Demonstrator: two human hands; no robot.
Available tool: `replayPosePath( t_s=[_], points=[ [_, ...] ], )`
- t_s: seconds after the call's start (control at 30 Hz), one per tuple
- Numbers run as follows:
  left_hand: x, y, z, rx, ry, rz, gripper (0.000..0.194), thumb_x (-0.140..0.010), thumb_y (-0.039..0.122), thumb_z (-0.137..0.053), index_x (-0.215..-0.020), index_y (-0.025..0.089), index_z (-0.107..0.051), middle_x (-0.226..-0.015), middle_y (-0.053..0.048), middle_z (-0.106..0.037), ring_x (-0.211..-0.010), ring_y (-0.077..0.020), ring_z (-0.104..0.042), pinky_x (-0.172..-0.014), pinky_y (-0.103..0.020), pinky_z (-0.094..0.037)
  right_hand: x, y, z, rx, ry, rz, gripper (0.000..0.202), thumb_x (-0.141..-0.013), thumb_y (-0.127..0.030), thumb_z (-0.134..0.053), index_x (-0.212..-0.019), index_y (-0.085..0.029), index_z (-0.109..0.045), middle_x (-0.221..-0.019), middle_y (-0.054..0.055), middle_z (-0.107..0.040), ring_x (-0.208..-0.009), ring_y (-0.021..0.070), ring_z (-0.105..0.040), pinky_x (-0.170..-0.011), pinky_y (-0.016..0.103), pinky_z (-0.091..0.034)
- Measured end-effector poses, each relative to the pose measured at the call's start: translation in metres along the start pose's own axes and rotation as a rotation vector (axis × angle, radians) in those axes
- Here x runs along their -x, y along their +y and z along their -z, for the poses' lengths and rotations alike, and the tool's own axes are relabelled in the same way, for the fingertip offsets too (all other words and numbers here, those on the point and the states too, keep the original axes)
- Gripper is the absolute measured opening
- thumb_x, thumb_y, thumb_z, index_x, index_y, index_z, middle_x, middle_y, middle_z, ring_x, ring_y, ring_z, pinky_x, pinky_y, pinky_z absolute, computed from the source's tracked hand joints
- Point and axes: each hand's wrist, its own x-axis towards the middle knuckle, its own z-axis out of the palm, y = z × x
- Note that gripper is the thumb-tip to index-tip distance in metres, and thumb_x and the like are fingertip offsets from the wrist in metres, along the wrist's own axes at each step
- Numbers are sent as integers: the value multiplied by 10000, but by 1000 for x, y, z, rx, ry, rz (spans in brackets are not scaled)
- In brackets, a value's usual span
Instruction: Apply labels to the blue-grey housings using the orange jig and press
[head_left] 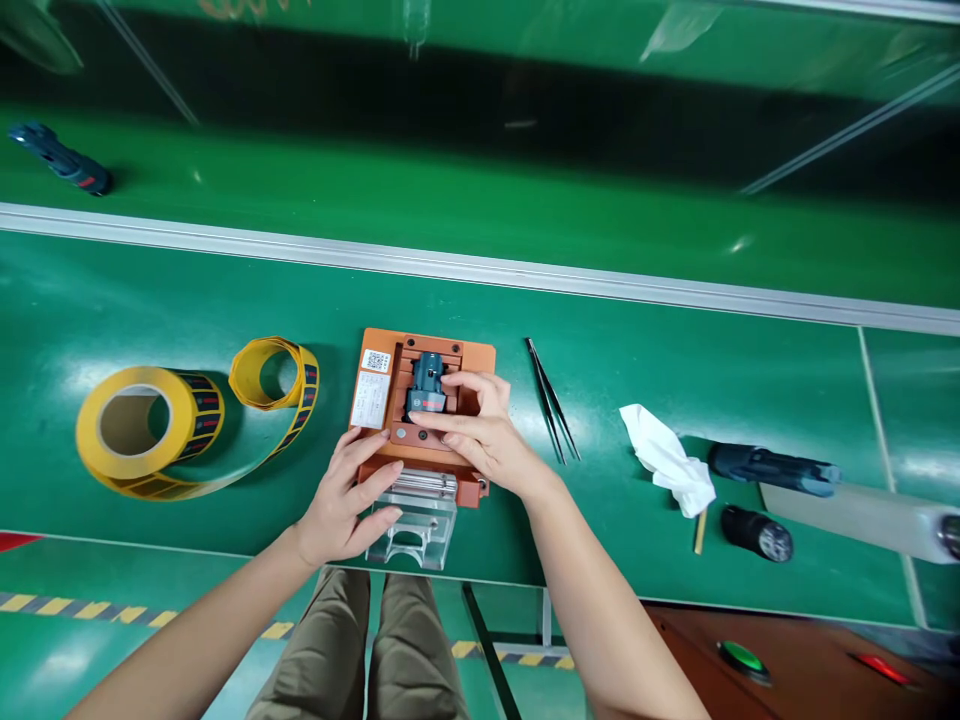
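An orange fixture block (480, 357) lies on the green bench in front of me. Seated in its recess is a small dark blue plastic part (429, 372), shaped like a battery pack, with a red and grey label at its near end. My right hand (491, 430) grips this part, index finger at its right side and thumb at its near left end. My left hand (349, 505) has its fingers spread over the fixture's front left edge. Beneath those fingertips, a clear plastic flap (424, 515) hangs folded toward me from the fixture's hinge.
On the left lies a roll of yellow-backed labels (124, 463), its strip curling away. Black tweezers (551, 400) rest right of the fixture. Farther right are a white tissue (667, 460), a dark tool body (772, 468) and a black flashlight (756, 533). Another tool (64, 160) sits behind the metal rail.
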Motion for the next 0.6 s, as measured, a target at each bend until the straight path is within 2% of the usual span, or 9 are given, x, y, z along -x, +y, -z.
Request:
replayPosePath(
  t_s=[0.1, 0.17, 0.27, 0.33, 0.4, 0.43, 0.5, 0.6],
  points=[
    [1, -2, -1, -8, 9, 5, 634, -880, 248, -614, -1482, 291, -420, -1496, -164, -480, -1360, -317, -496, -1141, -633, -350, -4, -2, -1, 35, 19, -24, 306, -995, -441, -463, -1181, -507, -697, -1403, 16, -419, -1312, 315, -321, -1130, 577, -300],
    [3, -2, -1, -17, 16, 11, 633, -877, 253, -620, -1477, 293, -425, -1493, -163, -488, -1361, -317, -498, -1139, -630, -356, -9, -4, -1, 35, 57, -42, 320, -1008, -404, -444, -1169, -469, -712, -1385, 26, -434, -1311, 308, -342, -1125, 569, -309],
    [4, -2, -1, -30, 23, 3, 629, -874, 249, -623, -1472, 270, -428, -1484, -176, -488, -1378, -322, -477, -1143, -637, -348, -15, -10, -1, 23, 200, -142, 327, -994, -445, -463, -1210, -332, -682, -1226, 87, -497, -1216, 295, -431, -1068, 548, -379],
    [4, -2, -1, -34, 33, -10, 622, -872, 245, -628, -1464, 256, -435, -1475, -184, -489, -1379, -324, -472, -1140, -638, -351, -18, -18, -2, 70, 259, -221, 446, -880, -563, -615, -1175, -232, -650, -1114, 114, -524, -1118, 318, -465, -985, 548, -440],
    [4, -1, -2, -46, 55, -12, 607, -869, 239, -629, -1450, 257, -451, -1461, -181, -504, -1363, -322, -489, -1130, -633, -368, -22, -29, -3, 148, 215, -256, 576, -728, -620, -749, -1079, -178, -633, -1053, 134, -550, -1047, 340, -483, -911, 545, -476],
    [4, -1, -2, -56, 69, -7, 597, -869, 235, -627, -1442, 261, -460, -1452, -177, -514, -1356, -321, -498, -1122, -628, -380, -24, -36, -3, 182, 180, -258, 577, -692, -611, -780, -1028, -169, -627, -1039, 144, -565, -1030, 347, -494, -892, 540, -486],
    [5, -2, -3, -76, 86, 1, 574, -871, 229, -619, -1425, 262, -475, -1442, -174, -527, -1353, -323, -505, -1109, -619, -399, -28, -54, 2, 204, 154, -262, 506, -697, -544, -795, -977, -166, -609, -1041, 155, -596, -1036, 352, -528, -893, 524, -497],
    [5, -3, -2, -107, 77, 17, 523, -879, 244, -605, -1393, 245, -504, -1453, -187, -516, -1359, -332, -500, -1094, -608, -415, -22, -88, 20, 109, 213, -326, 494, -736, -462, -770, -1078, -172, -564, -1093, 151, -650, -1050, 338, -610, -895, 502, -517]
  ],
)
